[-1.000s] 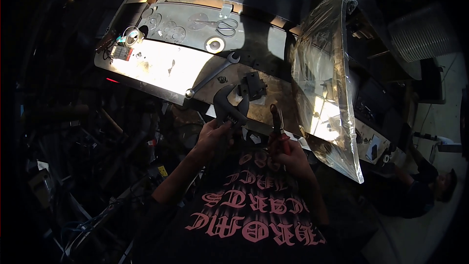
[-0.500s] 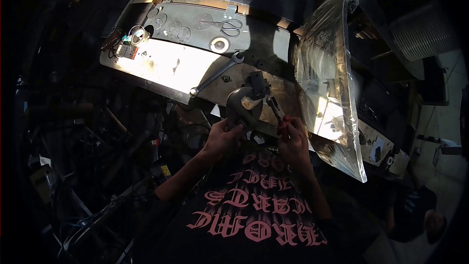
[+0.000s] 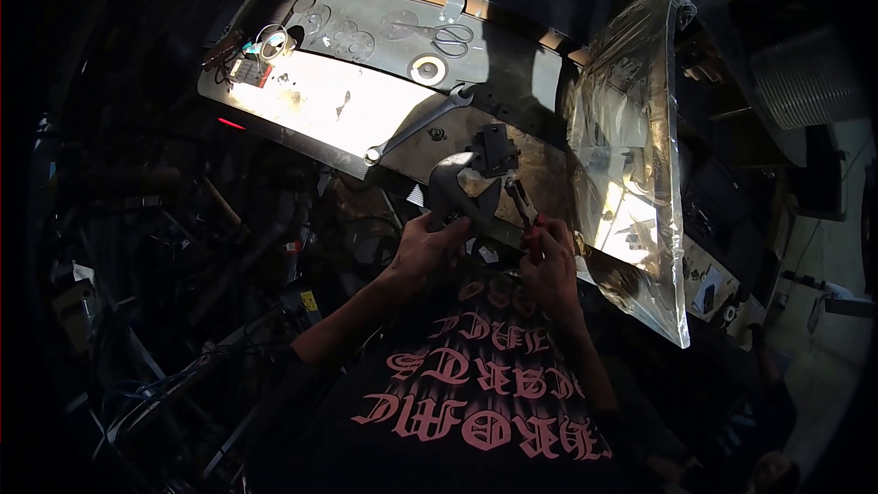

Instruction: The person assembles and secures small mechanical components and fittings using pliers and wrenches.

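My left hand point(image 3: 432, 242) is closed around a large dark adjustable wrench point(image 3: 446, 185), its broad jaws pointing away from me over the near edge of the bench. My right hand point(image 3: 551, 261) grips red-handled pliers point(image 3: 521, 201), with their metal nose tilted up and left. Just beyond both tools sits a small dark metal block point(image 3: 494, 148), close to the pliers' nose and the wrench jaw; I cannot tell if either touches it. Farther left, a long combination wrench point(image 3: 416, 126) lies slantwise on the bench.
Scissors point(image 3: 448, 39) and a roll of tape point(image 3: 427, 69) lie on the grey plate point(image 3: 380, 7) at the back. A tilted panel wrapped in clear plastic point(image 3: 631, 146) stands at the right. Dim clutter fills the left. Another person point(image 3: 777, 471) is at the lower right.
The bench appears slightly farther right in the view. The adjustable wrench has turned a little in my left hand, its jaw opening more visible. The person at the lower right has shifted.
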Tool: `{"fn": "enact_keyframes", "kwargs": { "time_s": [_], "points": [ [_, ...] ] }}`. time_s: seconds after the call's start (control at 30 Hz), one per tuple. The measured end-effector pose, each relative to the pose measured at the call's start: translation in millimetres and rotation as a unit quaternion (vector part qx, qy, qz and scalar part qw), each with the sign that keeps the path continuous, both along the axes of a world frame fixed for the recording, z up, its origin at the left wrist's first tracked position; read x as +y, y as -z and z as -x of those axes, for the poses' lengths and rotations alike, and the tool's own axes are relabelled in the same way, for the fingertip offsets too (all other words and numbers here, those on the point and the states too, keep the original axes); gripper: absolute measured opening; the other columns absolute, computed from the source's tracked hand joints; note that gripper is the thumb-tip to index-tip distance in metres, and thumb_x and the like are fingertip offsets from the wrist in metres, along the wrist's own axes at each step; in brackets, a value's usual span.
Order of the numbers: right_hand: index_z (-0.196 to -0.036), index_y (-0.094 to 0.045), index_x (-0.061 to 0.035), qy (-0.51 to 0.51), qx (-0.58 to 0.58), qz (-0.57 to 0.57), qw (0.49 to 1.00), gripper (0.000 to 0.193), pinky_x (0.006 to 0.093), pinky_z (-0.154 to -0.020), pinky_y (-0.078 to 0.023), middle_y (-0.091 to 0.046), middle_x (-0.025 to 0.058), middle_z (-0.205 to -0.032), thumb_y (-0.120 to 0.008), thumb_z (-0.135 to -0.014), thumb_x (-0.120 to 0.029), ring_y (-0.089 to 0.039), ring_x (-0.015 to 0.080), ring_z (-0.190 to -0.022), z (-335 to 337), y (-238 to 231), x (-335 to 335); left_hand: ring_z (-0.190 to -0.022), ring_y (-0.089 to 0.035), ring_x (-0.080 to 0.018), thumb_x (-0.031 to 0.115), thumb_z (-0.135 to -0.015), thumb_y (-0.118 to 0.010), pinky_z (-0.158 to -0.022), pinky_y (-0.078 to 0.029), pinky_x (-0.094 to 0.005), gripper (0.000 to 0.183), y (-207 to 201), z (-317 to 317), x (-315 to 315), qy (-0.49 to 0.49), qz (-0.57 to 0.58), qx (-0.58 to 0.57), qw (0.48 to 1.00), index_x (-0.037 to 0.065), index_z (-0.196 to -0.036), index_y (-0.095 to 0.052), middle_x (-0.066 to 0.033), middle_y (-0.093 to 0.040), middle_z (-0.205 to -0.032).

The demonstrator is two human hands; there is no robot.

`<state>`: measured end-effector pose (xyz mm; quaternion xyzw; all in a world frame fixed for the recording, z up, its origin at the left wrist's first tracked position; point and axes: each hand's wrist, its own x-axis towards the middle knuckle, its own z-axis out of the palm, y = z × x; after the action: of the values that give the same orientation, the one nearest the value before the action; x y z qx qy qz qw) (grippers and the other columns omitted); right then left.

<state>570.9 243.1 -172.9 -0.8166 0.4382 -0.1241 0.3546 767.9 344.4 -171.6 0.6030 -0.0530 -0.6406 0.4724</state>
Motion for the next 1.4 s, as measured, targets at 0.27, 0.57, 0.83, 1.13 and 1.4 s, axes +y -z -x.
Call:
{"fn": "enact_keyframes", "kwargs": {
  "time_s": [0.27,0.57,0.83,1.13,1.4],
  "points": [
    [-0.093,-0.059,0.0009,0.005,-0.013,0.004,1.0,0.028,0.0384,-0.085,-0.045,-0.053,0.0148,-0.108,-0.056,-0.066,0.003,-0.054,0.0349,-0.101,-1.5,0.1,2.5,-0.056,-0.055,-0.01,0.032,-0.089,-0.066,-0.05,-0.044,-0.0228,0.033,6.6,-0.7,6.6,-0.046,0.038,0.035,0.998,0.001,-0.096,-0.059,-0.005,-0.061,-0.071],
    [-0.095,-0.059,0.0022,0.007,-0.022,-0.021,1.0,0.029,0.0388,-0.085,-0.045,-0.053,0.0151,-0.108,-0.057,-0.066,0.003,-0.054,0.0344,-0.102,-0.9,0.4,5.6,-0.053,-0.055,-0.0107,0.032,-0.09,-0.064,-0.045,-0.042,-0.023,0.031,12.2,-0.9,0.4,-0.014,-0.016,-0.025,0.999,0.002,-0.099,-0.059,-0.0043,-0.062,-0.07],
    [-0.096,-0.059,0.0024,0.017,-0.001,-0.03,0.999,0.028,0.0382,-0.087,-0.045,-0.053,0.0155,-0.109,-0.058,-0.068,0.002,-0.054,0.0343,-0.104,1.7,0.7,3.6,-0.054,-0.054,-0.0103,0.029,-0.093,-0.06,-0.048,-0.043,-0.0231,0.031,14.2,5.7,10.2,-0.008,0.079,-0.032,0.996,0.0,-0.103,-0.054,-0.0058,-0.061,-0.073],
    [-0.094,-0.059,0.0004,0.002,0.004,0.012,1.0,0.023,0.0401,-0.086,-0.044,-0.052,0.0152,-0.111,-0.058,-0.071,-0.001,-0.052,0.035,-0.103,5.8,-2.8,0.8,-0.064,-0.062,-0.0149,0.026,-0.091,-0.063,-0.054,-0.051,-0.0264,0.032,9.6,9.6,-9.6,0.004,0.003,0.015,1.0,-0.003,-0.103,-0.057,-0.0096,-0.063,-0.085],
    [-0.093,-0.061,-0.0092,0.005,0.073,0.103,0.992,0.015,0.0454,-0.086,-0.039,-0.052,0.0078,-0.114,-0.059,-0.079,-0.008,-0.048,0.0324,-0.102,13.5,2.6,-3.0,-0.067,-0.06,-0.0131,0.031,-0.089,-0.066,-0.053,-0.05,-0.0262,0.037,12.2,10.8,-10.6,0.016,0.026,0.004,1.0,-0.004,-0.101,-0.057,-0.0083,-0.061,-0.083]
  ]
}}
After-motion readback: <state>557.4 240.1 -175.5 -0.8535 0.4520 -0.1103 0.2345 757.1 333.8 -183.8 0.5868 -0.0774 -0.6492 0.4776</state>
